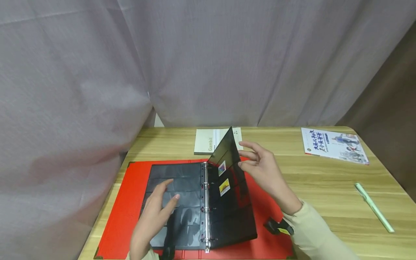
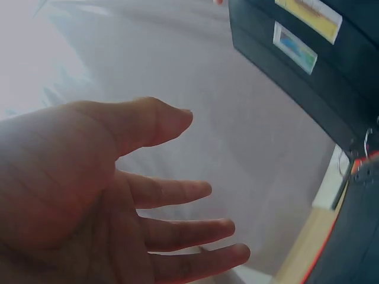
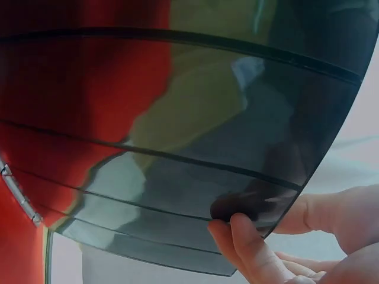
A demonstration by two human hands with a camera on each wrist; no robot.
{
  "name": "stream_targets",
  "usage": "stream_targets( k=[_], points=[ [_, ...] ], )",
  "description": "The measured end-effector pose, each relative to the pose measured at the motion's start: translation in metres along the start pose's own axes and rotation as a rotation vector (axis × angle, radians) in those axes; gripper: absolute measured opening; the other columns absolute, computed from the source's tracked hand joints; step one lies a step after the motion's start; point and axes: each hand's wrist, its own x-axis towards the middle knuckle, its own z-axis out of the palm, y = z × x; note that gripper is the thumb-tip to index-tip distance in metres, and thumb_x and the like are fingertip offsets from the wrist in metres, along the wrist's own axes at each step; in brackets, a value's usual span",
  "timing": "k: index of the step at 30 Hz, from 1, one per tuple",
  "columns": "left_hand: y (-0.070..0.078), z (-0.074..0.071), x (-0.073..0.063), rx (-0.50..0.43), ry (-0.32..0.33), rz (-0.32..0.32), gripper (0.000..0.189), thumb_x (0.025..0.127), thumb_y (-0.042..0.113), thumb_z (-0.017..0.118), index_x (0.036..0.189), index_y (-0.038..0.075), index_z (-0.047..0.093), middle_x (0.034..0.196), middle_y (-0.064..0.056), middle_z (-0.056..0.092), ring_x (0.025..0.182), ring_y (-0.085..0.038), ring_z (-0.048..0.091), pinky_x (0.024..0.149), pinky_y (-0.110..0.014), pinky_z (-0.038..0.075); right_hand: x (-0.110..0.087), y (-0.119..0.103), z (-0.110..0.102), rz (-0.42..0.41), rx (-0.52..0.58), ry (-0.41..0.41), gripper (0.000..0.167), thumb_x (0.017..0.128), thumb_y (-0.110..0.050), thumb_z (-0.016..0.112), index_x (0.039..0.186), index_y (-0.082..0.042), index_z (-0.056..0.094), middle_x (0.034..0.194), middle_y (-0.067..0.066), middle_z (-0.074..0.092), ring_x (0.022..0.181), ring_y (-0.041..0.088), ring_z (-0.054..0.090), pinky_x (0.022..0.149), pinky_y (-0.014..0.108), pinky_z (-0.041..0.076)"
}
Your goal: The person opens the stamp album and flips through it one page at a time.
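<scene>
A red ring binder (image 1: pixel 118 202) lies spread on the table, with metal rings (image 1: pixel 206 196) down its middle. My right hand (image 1: pixel 264 166) pinches the outer edge of a raised black pocket page (image 1: pixel 238 216); in the right wrist view, the glossy page (image 3: pixel 225 133) bends up from the rings, thumb and fingers at its edge. Two small stamps sit in its pockets, a yellow one (image 1: pixel 224 187) and a multicoloured one (image 1: pixel 222 168). Over the flat black left page (image 1: pixel 182 173) hovers my left hand (image 1: pixel 152 215), fingers spread and holding nothing, palm and fingers (image 2: pixel 177 192) bare in the left wrist view.
Behind the binder lies a pale book marked Gambit (image 1: pixel 203 141), partly covered by the raised page. A white illustrated booklet (image 1: pixel 334 145) is at the back right, a light green pen (image 1: pixel 374 207) at the right. A grey curtain (image 1: pixel 208 65) hangs behind the table.
</scene>
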Motion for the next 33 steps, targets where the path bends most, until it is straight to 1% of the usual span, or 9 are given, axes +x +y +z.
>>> stream_targets(
  k=[3,5,10,12,17,19,22,26,33],
  points=[
    [0.007,0.003,0.003,0.005,-0.009,0.036,0.053,0.098,0.021,0.068,0.145,0.007,0.049,0.141,-0.016,0.055,0.124,-0.038,0.054,0.096,-0.061,0.046,0.003,-0.003,0.004,-0.012,0.005,0.003,0.055,0.085,0.014,0.06,0.139,0.005,0.054,0.123,0.03,0.065,0.089,0.03,0.074,0.078,0.02,0.055],
    [0.012,0.005,0.004,0.001,-0.024,0.039,0.053,0.098,0.022,0.068,0.146,0.007,0.049,0.141,-0.015,0.055,0.124,-0.037,0.054,0.096,-0.061,0.047,0.004,-0.004,0.006,-0.018,0.005,0.004,0.055,0.084,0.014,0.06,0.138,0.006,0.054,0.122,0.031,0.065,0.089,0.031,0.074,0.077,0.02,0.055],
    [0.025,0.012,0.008,-0.019,-0.062,0.074,0.054,0.099,0.025,0.067,0.147,0.007,0.048,0.146,-0.012,0.052,0.126,-0.036,0.054,0.099,-0.06,0.046,0.008,-0.008,0.011,-0.004,-0.011,-0.001,0.054,0.084,0.013,0.061,0.138,0.006,0.054,0.122,0.031,0.065,0.094,0.037,0.073,0.078,0.022,0.055],
    [0.031,0.015,0.011,-0.034,-0.073,0.123,0.054,0.1,0.026,0.065,0.147,0.006,0.048,0.147,-0.012,0.051,0.127,-0.037,0.054,0.101,-0.06,0.045,0.011,-0.01,0.012,0.006,-0.022,-0.01,0.055,0.084,0.012,0.061,0.138,0.005,0.054,0.123,0.03,0.065,0.097,0.039,0.072,0.079,0.023,0.055],
    [0.049,0.022,0.018,-0.085,-0.117,0.206,0.055,0.101,0.03,0.064,0.147,0.007,0.049,0.147,-0.01,0.052,0.126,-0.032,0.055,0.101,-0.057,0.046,0.016,-0.015,0.018,0.017,-0.027,-0.034,0.056,0.084,0.012,0.061,0.138,0.004,0.054,0.125,0.029,0.065,0.098,0.037,0.072,0.079,0.025,0.055],
    [0.055,0.024,0.021,-0.108,-0.133,0.213,0.054,0.1,0.03,0.064,0.147,0.008,0.049,0.146,-0.008,0.053,0.125,-0.029,0.057,0.099,-0.054,0.047,0.018,-0.018,0.021,0.023,-0.021,-0.041,0.057,0.083,0.012,0.06,0.139,0.004,0.054,0.125,0.029,0.064,0.097,0.037,0.072,0.078,0.027,0.056],
    [0.06,0.026,0.024,-0.139,-0.148,0.218,0.053,0.101,0.03,0.063,0.148,0.009,0.049,0.147,-0.007,0.053,0.123,-0.028,0.058,0.098,-0.053,0.049,0.02,-0.022,0.024,0.033,-0.016,-0.048,0.059,0.081,0.013,0.058,0.139,0.004,0.054,0.126,0.029,0.064,0.096,0.036,0.073,0.077,0.032,0.058],
    [0.064,0.025,0.028,-0.17,-0.154,0.233,0.052,0.103,0.031,0.06,0.148,0.006,0.049,0.146,-0.008,0.054,0.123,-0.028,0.059,0.098,-0.054,0.049,0.023,-0.027,0.027,0.044,-0.039,-0.048,0.06,0.08,0.013,0.058,0.139,0.002,0.054,0.126,0.027,0.065,0.092,0.034,0.074,0.076,0.034,0.059],
    [0.073,0.017,0.033,-0.194,-0.122,0.297,0.048,0.104,0.024,0.058,0.147,0.004,0.049,0.143,-0.008,0.057,0.117,-0.025,0.064,0.094,-0.049,0.053,0.033,-0.035,0.027,0.045,-0.092,-0.051,0.061,0.08,0.012,0.058,0.14,0.0,0.055,0.125,0.023,0.067,0.087,0.031,0.075,0.073,0.03,0.056]
  ],
)
